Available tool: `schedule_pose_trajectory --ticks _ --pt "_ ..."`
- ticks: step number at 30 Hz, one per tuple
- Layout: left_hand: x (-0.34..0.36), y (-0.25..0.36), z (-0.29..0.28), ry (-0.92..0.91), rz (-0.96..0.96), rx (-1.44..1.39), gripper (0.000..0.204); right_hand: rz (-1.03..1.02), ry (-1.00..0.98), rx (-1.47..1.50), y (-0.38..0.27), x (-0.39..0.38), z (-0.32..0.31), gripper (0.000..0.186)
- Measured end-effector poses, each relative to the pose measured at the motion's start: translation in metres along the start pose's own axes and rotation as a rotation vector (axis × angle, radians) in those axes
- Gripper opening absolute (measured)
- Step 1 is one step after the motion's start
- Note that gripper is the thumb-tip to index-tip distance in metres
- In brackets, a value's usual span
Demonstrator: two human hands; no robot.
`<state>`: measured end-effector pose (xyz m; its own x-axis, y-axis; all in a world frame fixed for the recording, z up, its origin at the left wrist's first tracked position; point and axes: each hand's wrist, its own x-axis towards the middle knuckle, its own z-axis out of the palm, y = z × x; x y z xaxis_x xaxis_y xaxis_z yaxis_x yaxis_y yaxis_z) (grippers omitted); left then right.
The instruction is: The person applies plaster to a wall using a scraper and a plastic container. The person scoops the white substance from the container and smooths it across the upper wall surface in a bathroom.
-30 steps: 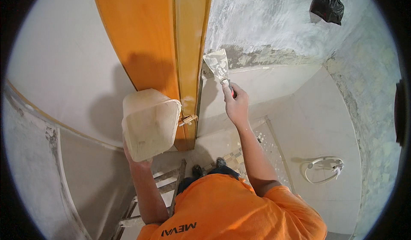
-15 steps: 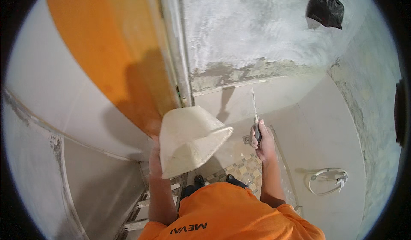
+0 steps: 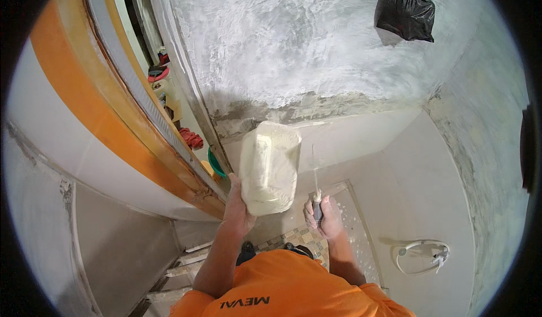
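Observation:
My left hand [image 3: 238, 208] grips the lower left side of a pale, plaster-smeared plastic tub [image 3: 271, 170], held up in front of the wall. I cannot make out how much plaster is in it. To its right, my right hand [image 3: 330, 218] is closed round the dark handle of a putty knife [image 3: 318, 208]. Its whitish blade points up and away, seen nearly edge-on, apart from the tub. Ahead is the wall [image 3: 293, 46], coated in streaky white and grey plaster with a rough bare strip along its lower edge.
At left an orange door [image 3: 93, 116] stands ajar. Through the gap show a red cloth [image 3: 191, 138] and a green basin [image 3: 216, 163]. A black plastic bag [image 3: 407, 12] hangs on the wall. A white hose [image 3: 402, 259] is at right, and ladder-like rungs [image 3: 180, 269] are at lower left.
The orange door has swung away from its frame, opening a gap onto another room. My left hand has moved right and turned the tub more upright. The putty knife has shifted slightly left and down.

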<state>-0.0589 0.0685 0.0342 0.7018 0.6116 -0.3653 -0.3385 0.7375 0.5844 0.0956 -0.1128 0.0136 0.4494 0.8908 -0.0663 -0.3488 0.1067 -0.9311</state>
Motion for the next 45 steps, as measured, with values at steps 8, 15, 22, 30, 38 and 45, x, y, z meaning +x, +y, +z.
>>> schedule_pose_trajectory --ticks 8,15,22,30,38,45 --pt "0.021 -0.015 0.044 -0.081 0.086 -0.132 0.056 -0.155 0.137 -0.414 -0.014 -0.006 0.001 0.057" --pt "0.052 -0.042 0.063 -0.163 0.258 -0.224 0.050 -0.080 0.245 -0.294 -0.021 -0.011 0.018 0.052" --pt "0.055 -0.007 0.111 0.001 0.325 -0.348 0.054 -0.112 0.229 -0.290 -0.009 -0.014 0.009 0.050" --pt "0.058 0.047 0.085 -0.396 0.516 -0.281 0.056 -0.028 0.279 -0.465 0.002 -0.033 -0.025 0.039" --pt "0.043 0.026 0.087 -0.099 0.440 -0.217 0.077 -0.267 0.304 -0.398 -0.038 -0.028 0.005 0.027" --pt "0.068 -0.031 0.044 -0.160 0.556 0.387 0.071 -0.441 0.324 -0.491 -0.025 0.011 0.029 0.027"
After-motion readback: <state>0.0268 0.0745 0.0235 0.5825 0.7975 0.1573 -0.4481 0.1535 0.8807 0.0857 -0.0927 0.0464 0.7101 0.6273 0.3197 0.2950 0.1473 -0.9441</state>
